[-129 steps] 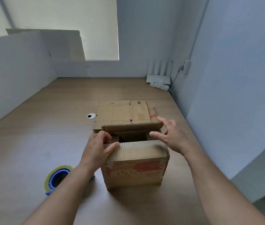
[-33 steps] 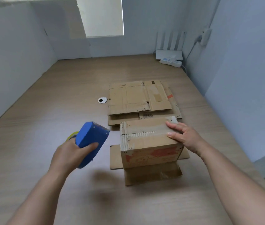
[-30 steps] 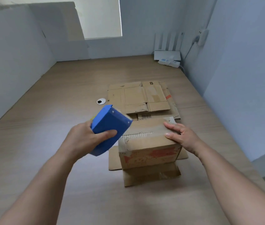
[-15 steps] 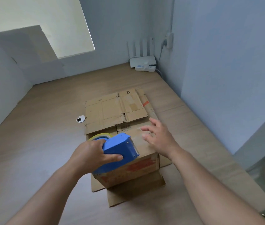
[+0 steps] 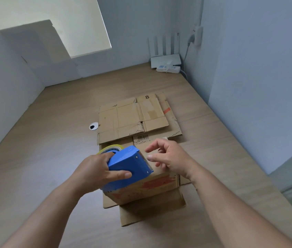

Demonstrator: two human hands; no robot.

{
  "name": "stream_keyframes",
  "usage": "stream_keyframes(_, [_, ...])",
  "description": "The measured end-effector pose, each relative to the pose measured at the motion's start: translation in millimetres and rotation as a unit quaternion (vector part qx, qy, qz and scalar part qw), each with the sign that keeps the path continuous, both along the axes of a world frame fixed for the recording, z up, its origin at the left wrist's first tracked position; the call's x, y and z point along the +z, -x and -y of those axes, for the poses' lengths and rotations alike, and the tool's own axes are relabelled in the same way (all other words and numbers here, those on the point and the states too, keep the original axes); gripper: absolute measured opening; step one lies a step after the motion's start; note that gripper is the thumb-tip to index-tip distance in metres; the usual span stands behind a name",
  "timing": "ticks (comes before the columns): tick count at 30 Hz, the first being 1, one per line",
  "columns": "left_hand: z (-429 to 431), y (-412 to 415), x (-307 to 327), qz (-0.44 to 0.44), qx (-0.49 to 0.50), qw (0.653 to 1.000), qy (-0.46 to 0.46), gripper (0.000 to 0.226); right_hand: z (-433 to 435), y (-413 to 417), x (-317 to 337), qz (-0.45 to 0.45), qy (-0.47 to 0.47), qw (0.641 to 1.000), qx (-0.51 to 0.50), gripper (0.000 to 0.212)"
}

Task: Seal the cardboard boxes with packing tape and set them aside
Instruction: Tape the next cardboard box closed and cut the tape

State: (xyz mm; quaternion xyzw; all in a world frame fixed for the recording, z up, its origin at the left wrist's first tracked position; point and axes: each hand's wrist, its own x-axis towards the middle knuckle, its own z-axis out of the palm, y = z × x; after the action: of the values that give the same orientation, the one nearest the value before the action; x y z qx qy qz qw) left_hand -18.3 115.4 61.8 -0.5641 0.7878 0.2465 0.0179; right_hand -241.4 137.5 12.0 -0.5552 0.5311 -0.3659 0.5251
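- The desk [image 5: 43, 158] fills the middle and bottom of the frame.
- Flattened cardboard [image 5: 127, 119] lies at centre, just behind the box.
- The box [image 5: 147, 190] sits lower centre, with loose flaps spread on the desk beneath it.
- Your left hand [image 5: 95, 172] grips the blue tape dispenser [image 5: 129, 165] over the box's left top edge.
- Your right hand [image 5: 172, 156] hovers over the box top, fingers loosely bent, holding nothing.

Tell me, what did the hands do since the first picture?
The left hand picked the blue plastic tape dispenser up off the wooden table and brought it over the small brown cardboard box, now folded shut. The right hand let go of the box and hovers above it. The flattened cardboard sheets stayed put.
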Motion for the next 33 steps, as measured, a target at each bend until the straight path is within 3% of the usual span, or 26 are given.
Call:
stream_keyframes(5, [-0.9, -4.0, 1.6, -0.039, -0.004, 0.999, -0.012, 0.086, 5.3, -7.1, 2.5, 0.017, -0.038, 0.999, 0.026, 0.068])
stream_keyframes(11, [-0.2, -9.4, 0.6, -0.049, -0.007, 0.999, -0.017, 0.104, 10.7, -12.7, 5.1, 0.01, -0.04, 0.999, 0.026, 0.029])
stream_keyframes(14, [0.1, -9.7, -0.6, -0.046, -0.01, 0.999, -0.013, 0.102, 11.0, -12.1, 4.1, -0.008, -0.027, 0.999, 0.018, 0.005])
stream_keyframes(20, [3.8, -9.1, 3.6, -0.076, 0.008, 0.997, -0.013, 0.101, 1.1, -17.7, -1.1, 0.005, 0.048, 0.997, -0.059, 0.017])
stream_keyframes(24, [16.7, 0.1, 8.6, -0.031, 0.008, 0.999, -0.01, 0.105, -5.5, -27.3, -6.9, -0.062, 0.089, 0.98, -0.165, 0.025])
stream_keyframes(27, [22.8, 8.0, 14.4, 0.005, 0.021, 0.999, -0.032, 0.083, -7.1, -24.4, -11.2, -0.04, 0.066, 0.973, -0.218, 0.025])
stream_keyframes(30, [29.8, -0.8, 26.8, 0.023, 0.045, 0.998, -0.046, 0.099, -6.2, -5.4, -9.5, 0.045, -0.014, 0.958, -0.281, 0.023])
stream_keyframes(33, [36.6, -11.2, 39.1, 0.102, 0.091, 0.988, -0.069, 0.082, -0.7, 2.7, -8.8, 0.062, -0.034, 0.951, -0.3, 0.024])
